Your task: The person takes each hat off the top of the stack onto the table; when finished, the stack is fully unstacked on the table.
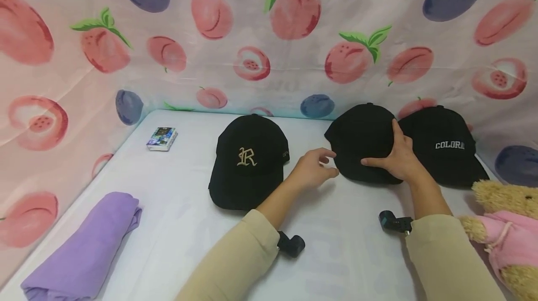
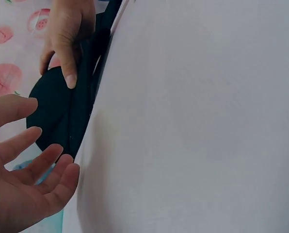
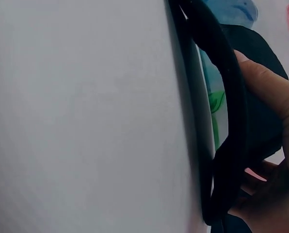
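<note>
A plain black cap point(image 1: 363, 135) sits at the right of the middle. My right hand point(image 1: 401, 158) grips it, the thumb lying across its front and the fingers along its right side. In the right wrist view, the same cap point(image 3: 263, 119) shows its curved lower edge beside my hand point(image 3: 278, 97). My left hand point(image 1: 313, 168) is by the cap's left side, fingers loosely bent around nothing. The left wrist view has that hand's fingertips point(image 2: 69, 174) right by the cap point(image 2: 50, 104).
Left of my hands stands a black cap point(image 1: 252, 133) with a gold letter. A black cap with white lettering point(image 1: 437, 126) is at the right, behind a teddy bear point(image 1: 504, 240) in pink. A small patterned box point(image 1: 161, 139) and folded purple cloth point(image 1: 86, 245) lie on the left.
</note>
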The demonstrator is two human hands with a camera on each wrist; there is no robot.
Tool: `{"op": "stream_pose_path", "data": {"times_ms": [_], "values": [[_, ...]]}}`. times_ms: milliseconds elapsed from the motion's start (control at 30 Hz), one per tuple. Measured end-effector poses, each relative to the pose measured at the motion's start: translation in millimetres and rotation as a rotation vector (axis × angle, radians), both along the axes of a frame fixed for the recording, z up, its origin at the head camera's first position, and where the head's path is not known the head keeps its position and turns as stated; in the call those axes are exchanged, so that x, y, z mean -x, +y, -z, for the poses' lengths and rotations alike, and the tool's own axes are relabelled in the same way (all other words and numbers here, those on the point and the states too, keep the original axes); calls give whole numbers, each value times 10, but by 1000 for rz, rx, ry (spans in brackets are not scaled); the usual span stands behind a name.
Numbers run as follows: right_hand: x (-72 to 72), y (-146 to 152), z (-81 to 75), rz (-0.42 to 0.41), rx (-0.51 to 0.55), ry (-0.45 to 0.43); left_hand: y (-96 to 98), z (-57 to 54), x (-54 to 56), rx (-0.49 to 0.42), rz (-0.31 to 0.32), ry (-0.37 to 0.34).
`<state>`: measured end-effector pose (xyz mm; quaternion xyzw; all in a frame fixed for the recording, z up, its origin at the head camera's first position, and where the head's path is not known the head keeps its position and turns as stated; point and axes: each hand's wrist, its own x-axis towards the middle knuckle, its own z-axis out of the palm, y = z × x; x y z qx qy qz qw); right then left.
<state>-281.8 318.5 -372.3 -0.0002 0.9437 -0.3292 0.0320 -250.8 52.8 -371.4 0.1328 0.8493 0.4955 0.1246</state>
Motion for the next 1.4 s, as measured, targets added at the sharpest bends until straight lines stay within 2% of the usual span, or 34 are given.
{"op": "stream_pose_path", "data": {"times_ms": [433,833,1000,1167,1400], "values": [[71,83,1,13,-3,-2,-122,-75,-123,-27,27,-11],[155,184,3,9,-12,-6,-384,-164,-216,-123,39,52],[177,197,-3,18,-23,-15,-525,-245,-278,-186,7,68],[200,193,-3,20,-29,-1,-693,-303,-341,-240,-26,119],[219,235,14,23,-30,21,-957,-344,-400,-262,-87,164]]}}
